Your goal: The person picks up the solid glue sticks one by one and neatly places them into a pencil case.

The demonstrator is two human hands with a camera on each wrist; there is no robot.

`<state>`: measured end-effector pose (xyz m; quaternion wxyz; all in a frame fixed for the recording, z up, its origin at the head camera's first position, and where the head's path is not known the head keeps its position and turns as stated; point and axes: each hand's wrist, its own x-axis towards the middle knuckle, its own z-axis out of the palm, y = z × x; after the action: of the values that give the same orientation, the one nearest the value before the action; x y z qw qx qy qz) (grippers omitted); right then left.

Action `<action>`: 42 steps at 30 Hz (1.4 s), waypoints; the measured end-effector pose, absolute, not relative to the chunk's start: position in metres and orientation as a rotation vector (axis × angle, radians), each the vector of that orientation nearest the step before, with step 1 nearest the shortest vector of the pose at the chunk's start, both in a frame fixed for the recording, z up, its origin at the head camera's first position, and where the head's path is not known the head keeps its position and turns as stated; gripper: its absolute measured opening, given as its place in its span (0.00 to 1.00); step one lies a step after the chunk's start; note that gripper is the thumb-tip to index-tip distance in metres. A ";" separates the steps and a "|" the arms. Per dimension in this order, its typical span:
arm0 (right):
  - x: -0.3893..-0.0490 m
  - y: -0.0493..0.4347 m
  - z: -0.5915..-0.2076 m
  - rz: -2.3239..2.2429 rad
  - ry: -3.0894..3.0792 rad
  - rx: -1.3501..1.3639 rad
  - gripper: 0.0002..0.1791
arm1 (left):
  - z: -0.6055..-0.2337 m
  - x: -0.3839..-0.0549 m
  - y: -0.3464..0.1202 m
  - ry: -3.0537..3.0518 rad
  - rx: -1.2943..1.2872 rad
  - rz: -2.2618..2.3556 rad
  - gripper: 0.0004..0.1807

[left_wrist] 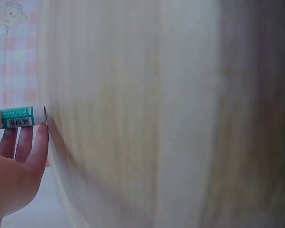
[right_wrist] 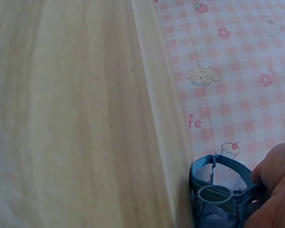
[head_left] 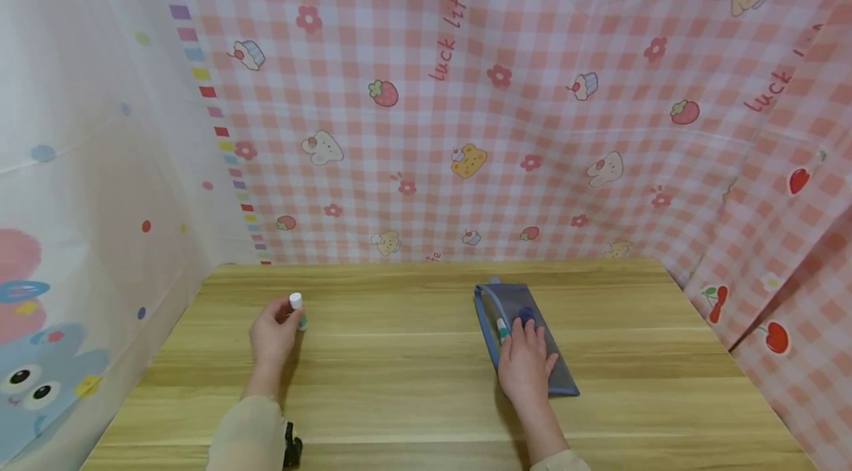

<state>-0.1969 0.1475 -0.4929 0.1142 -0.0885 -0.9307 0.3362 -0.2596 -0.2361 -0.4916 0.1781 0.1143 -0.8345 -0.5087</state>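
My left hand point(head_left: 271, 334) pinches a glue stick point(head_left: 296, 308) between thumb and fingers above the left part of the table. The stick has a green label with a barcode point(left_wrist: 20, 122) and white ends. On the right, a blue-grey see-through pencil pouch point(head_left: 552, 364) lies with its zipped side open. My right hand point(head_left: 524, 367) lies over it and grips the rim of its opening, fingers spread on the upper face. In the right wrist view the pouch's blue rim point(right_wrist: 228, 161) runs between the fingers. Another green-and-white stick point(head_left: 502, 328) shows in the opening.
The wooden table point(head_left: 393, 382) has a checked pink curtain point(head_left: 426, 123) behind it and a white curtain point(head_left: 133, 160) on the left. A small black object point(head_left: 291, 445) is beside the left sleeve. Inside the pouch a dark blue round shape point(head_left: 526, 313) shows through.
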 end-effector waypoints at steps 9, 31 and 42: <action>-0.197 0.148 -0.495 1.003 -2.724 -0.265 0.25 | -0.490 -0.261 -0.221 -2.438 0.236 -1.483 0.16; -0.197 0.148 -0.494 0.994 -2.734 -0.269 0.25 | -0.491 -0.261 -0.169 -2.422 0.085 -1.804 0.18; -0.197 0.146 -0.494 0.999 -2.723 -0.259 0.25 | -0.486 -0.259 -0.126 -2.356 0.105 -2.045 0.18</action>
<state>-0.1971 0.1465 -0.4942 0.1145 -0.0884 -0.9289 0.3409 -0.2592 -0.1260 -0.4864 0.0101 0.0337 -0.7547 -0.6551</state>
